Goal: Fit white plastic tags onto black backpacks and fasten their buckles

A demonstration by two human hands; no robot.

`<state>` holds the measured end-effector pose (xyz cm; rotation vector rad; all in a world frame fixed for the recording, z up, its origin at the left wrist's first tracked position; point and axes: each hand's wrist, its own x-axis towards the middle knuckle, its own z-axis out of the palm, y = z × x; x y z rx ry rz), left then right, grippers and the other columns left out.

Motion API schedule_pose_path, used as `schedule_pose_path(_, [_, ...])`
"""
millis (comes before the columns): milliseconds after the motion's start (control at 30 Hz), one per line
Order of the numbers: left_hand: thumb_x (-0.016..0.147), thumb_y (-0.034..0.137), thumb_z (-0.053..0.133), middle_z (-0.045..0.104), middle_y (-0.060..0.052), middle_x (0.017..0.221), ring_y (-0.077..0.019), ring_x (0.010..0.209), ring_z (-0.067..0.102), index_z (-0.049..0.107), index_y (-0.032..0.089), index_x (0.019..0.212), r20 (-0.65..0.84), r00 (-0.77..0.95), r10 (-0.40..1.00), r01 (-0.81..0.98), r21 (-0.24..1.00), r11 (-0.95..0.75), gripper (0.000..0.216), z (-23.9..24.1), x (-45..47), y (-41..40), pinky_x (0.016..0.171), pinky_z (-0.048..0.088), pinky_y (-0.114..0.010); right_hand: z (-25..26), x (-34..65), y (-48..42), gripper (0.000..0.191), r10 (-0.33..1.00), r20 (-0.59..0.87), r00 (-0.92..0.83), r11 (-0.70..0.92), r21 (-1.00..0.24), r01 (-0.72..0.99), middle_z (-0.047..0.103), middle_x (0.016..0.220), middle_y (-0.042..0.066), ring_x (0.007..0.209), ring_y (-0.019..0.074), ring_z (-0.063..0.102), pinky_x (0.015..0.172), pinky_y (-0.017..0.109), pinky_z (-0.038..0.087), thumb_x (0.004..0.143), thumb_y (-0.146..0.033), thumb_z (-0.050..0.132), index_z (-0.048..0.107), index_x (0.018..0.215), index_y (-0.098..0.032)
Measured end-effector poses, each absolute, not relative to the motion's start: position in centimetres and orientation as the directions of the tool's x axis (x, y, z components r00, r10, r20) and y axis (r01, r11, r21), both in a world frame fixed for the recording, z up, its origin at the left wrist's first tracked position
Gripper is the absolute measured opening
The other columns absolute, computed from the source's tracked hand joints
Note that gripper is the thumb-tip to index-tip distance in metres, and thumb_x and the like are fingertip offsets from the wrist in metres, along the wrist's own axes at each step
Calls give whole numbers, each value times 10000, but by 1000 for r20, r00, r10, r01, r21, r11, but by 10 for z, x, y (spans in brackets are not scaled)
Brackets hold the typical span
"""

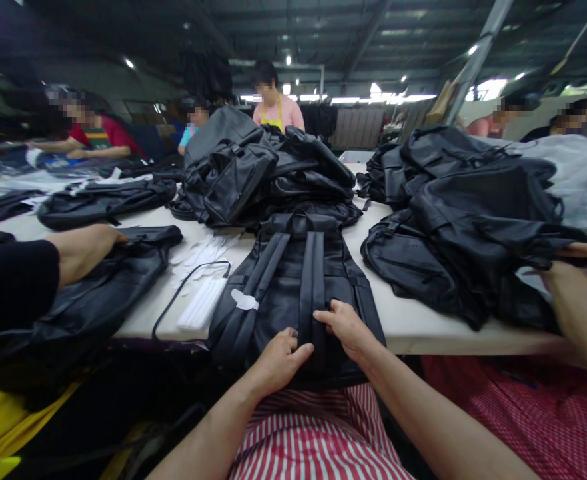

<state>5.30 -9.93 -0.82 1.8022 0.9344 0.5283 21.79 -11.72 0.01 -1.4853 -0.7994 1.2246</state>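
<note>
Slips [203, 257] beside backpack [286, 290], bag pile [243, 175] behind

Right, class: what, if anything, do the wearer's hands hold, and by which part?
The black backpack, seemingly by its rightmost shoulder strap: left hand and right hand both touch its nearer half.

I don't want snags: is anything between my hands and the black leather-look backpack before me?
Nothing visible: your left hand and right hand both touch one long black strap of the black leather-look backpack. The small white tag lies on its other strap.
</note>
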Motion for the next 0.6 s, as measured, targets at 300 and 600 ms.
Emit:
schedule_pose_path(300, [802, 411, 517, 650, -57, 1030, -215, 973, 573, 584, 159, 1062, -183, 653, 735, 69, 981, 183, 368, 5, 59, -98, 841, 437, -318, 15, 232, -118, 148, 915, -401, 47, -370, -880, -299, 568, 573, -24, 524, 91, 532, 557, 233, 455, 630, -211, 660, 542, 692, -146])
schedule_pose_path(600, [737, 352, 603, 689, -75, 916, -227, 875, 612, 642, 136, 1029, -316, 633, 707, 48, 927, 371, 365, -14, 68, -105, 793, 455, -347, -8, 229, -122, 217, 928, -367, 59, -342, -905, -253, 623, 679, 12, 571, 112, 555, 556, 238, 454, 631, -266, 701, 580, 767, -150])
